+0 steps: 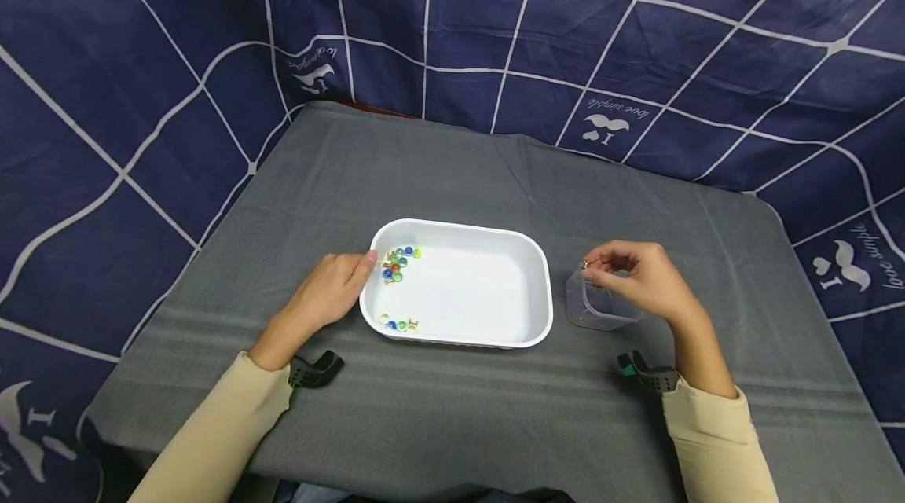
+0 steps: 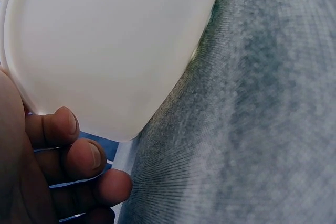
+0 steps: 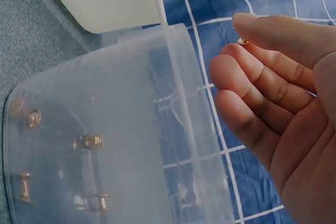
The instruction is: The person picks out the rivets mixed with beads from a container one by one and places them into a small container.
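Right hand point(image 1: 639, 271) pinches a small gold-coloured metal piece point(image 1: 585, 264) by a clear plastic container point(image 1: 601, 320)

In the head view, the right thumb and index finger grasp the gold piece at their tips, above the container's far left corner. The container stands on the grey cloth point(image 1: 459, 409) below the right hand. Left of that grip, just beside the container, is a shallow white rectangular tray point(image 1: 474, 283) with rounded corners. The left hand point(image 1: 332, 287) grips its left end, thumb laid over the rim. Inside, just right of that thumb, lies a cluster of small round glass marbles point(image 1: 397, 277) in blue, green and yellow, with gold bits among them. Nearer the person, a short row of marbles point(image 1: 402, 325) ends in one gold bit. A dark blue curtain point(image 1: 495, 16) with white lines rises beyond both hands.

In the left wrist view, the left hand's fingers bend beside the tray's pale outer wall; the thumb is out of view.

In the right wrist view, the pinched piece sits between thumb and index fingertip, apart from the container, the other fingers bent. Several spool-shaped gold-coloured pieces point(image 3: 93, 141) lie in the container beside the grip, blurred through its wall.
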The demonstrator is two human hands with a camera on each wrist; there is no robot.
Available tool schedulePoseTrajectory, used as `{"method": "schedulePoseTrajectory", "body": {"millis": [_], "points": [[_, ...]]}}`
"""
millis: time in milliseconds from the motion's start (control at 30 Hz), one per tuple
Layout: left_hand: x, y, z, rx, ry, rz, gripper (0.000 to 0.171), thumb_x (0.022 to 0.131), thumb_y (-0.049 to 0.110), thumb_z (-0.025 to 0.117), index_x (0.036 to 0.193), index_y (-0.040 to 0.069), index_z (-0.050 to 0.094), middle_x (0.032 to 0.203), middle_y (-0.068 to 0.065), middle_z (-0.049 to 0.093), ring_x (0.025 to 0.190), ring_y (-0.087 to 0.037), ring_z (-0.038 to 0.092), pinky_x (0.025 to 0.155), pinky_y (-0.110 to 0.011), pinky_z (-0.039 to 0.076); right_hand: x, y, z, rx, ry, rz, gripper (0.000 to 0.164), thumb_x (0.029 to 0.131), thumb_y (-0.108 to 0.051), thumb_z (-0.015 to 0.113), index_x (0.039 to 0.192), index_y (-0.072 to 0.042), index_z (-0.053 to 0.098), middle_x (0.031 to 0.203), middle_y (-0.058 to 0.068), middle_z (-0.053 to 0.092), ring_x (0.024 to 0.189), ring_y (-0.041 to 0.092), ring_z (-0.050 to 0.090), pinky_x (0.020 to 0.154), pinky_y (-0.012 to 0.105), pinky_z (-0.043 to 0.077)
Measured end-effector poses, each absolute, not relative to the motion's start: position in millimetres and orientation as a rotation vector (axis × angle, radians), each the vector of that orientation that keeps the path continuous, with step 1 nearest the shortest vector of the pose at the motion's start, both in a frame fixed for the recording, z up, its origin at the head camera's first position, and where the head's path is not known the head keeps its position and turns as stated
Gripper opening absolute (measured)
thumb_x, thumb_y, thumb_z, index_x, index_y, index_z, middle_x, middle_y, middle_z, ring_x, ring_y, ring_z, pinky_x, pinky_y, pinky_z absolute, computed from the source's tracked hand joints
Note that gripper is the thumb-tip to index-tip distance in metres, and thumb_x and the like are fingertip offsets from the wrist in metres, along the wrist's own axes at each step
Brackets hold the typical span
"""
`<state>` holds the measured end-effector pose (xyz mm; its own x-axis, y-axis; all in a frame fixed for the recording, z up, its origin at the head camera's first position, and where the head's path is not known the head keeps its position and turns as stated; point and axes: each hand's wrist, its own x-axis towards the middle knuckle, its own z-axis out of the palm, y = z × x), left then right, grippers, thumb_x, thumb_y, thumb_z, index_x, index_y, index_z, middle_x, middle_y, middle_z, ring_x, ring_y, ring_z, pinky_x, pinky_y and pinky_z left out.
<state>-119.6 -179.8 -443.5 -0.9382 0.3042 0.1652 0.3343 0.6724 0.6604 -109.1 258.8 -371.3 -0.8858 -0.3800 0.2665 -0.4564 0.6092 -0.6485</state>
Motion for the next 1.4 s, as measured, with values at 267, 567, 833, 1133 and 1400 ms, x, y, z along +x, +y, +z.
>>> {"method": "schedulePoseTrajectory", "body": {"millis": [267, 567, 833, 1133, 1400], "points": [[-119, -181, -444, -0.535, -2.834, -1.133, 0.043, 0.107, 0.025, 0.041, 0.086, 0.001, 0.070, 0.082, -0.014, 0.068, 0.072, -0.025, 0.061, 0.067, -0.048, 0.049, -105, 267, -375, 0.660, -2.712, 1.196, 0.017, 0.078, 0.010, 0.078, 0.090, 0.000, 0.072, 0.076, 0.004, 0.069, 0.067, 0.005, 0.063, 0.059, 0.018, 0.048], [-120, -180, -442, -0.553, -2.832, -1.120, 0.043, 0.107, 0.026, 0.042, 0.087, 0.001, 0.070, 0.084, -0.015, 0.069, 0.074, -0.025, 0.062, 0.068, -0.048, 0.049, -105, 278, -375, 0.561, -2.725, 1.234, 0.015, 0.079, 0.007, 0.078, 0.090, -0.002, 0.072, 0.075, 0.003, 0.069, 0.066, 0.007, 0.062, 0.058, 0.018, 0.047], [-120, -181, -442, -0.549, -2.840, -1.114, 0.043, 0.107, 0.026, 0.041, 0.085, 0.002, 0.070, 0.082, -0.014, 0.068, 0.072, -0.025, 0.060, 0.067, -0.047, 0.048, -106, 289, -376, 0.560, -2.742, 1.266, 0.018, 0.080, 0.012, 0.075, 0.094, 0.001, 0.072, 0.078, 0.003, 0.070, 0.068, 0.006, 0.063, 0.058, 0.018, 0.048], [-119, -181, -441, -0.554, -2.829, -1.113, 0.044, 0.107, 0.026, 0.041, 0.082, 0.002, 0.069, 0.078, -0.013, 0.066, 0.069, -0.024, 0.059, 0.064, -0.046, 0.048, -105, 294, -372, 0.560, -2.743, 1.267, 0.017, 0.081, 0.011, 0.074, 0.095, 0.001, 0.071, 0.078, 0.004, 0.069, 0.069, 0.007, 0.063, 0.057, 0.019, 0.047], [-119, -181, -442, -0.566, -2.820, -1.110, 0.043, 0.107, 0.025, 0.041, 0.085, 0.001, 0.069, 0.078, -0.013, 0.066, 0.069, -0.024, 0.058, 0.064, -0.046, 0.048, -105, 298, -372, 0.547, -2.722, 1.289, 0.018, 0.080, 0.013, 0.073, 0.095, 0.003, 0.071, 0.079, 0.006, 0.069, 0.070, 0.007, 0.063, 0.058, 0.019, 0.047]]}}
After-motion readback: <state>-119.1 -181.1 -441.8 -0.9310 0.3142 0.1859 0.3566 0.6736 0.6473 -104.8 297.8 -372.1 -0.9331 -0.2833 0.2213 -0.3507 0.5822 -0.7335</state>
